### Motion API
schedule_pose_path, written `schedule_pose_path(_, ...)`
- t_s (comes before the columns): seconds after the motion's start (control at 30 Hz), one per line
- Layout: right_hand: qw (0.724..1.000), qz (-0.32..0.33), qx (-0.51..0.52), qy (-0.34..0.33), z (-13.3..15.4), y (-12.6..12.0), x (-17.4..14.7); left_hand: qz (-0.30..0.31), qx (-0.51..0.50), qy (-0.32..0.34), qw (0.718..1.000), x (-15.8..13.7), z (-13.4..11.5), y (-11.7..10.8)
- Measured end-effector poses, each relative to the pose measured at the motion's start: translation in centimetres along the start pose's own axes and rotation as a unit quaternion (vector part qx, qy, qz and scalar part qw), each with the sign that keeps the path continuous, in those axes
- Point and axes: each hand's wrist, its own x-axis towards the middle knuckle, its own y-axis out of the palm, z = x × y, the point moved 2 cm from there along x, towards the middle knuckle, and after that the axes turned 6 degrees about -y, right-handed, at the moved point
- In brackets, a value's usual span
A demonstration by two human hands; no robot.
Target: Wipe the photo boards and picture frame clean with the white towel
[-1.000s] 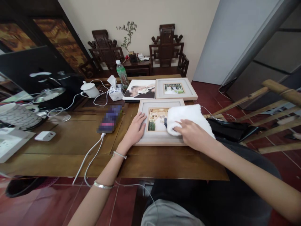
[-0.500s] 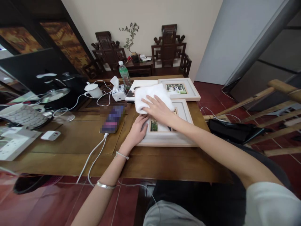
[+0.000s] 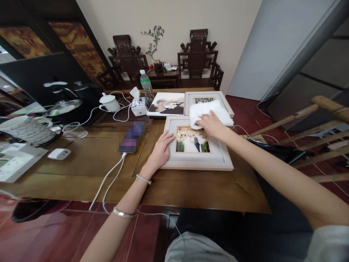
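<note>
A light-framed picture frame (image 3: 199,163) with a photo of a couple lies flat near the table's front right. My left hand (image 3: 160,149) rests on its left edge, fingers stretched out. My right hand (image 3: 211,125) presses a folded white towel (image 3: 212,111) against the frame's upper right part, fingers partly hidden in the cloth. Behind lies a second picture frame (image 3: 227,103), partly covered by the towel. A photo album (image 3: 166,104) with a picture on its cover lies left of that second frame.
On the wooden table (image 3: 109,182) a phone (image 3: 131,138) with a white cable lies left of the frame. A tissue box (image 3: 139,106), a green-labelled bottle (image 3: 146,85) and a lidded cup (image 3: 109,103) stand behind it. A kettle (image 3: 24,129) and power strip (image 3: 21,163) sit far left.
My right hand has slid the towel rightward across the frame, uncovering the photo and the album cover. My left hand stays at the left edge, its fingers shifted slightly.
</note>
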Motion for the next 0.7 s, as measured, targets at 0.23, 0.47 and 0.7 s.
schedule_pose_path(0.23, 0.999, 0.027, 0.005, -0.026, -2.0, 0.4, -5.9, -0.016, 0.008, 0.011, 1.000, 0.0, 0.1, 0.1)
schedule_pose_path(0.47, 0.990, 0.049, 0.111, -0.067, 4.9, -3.3, -13.7, -0.021, 0.014, -0.009, 1.000, -0.1, 0.1, 0.4)
schedule_pose_path(0.7, 0.978, 0.028, 0.194, -0.077, 7.8, -3.8, -14.5, -0.007, 0.029, -0.020, 0.999, 0.0, -0.3, 0.3)
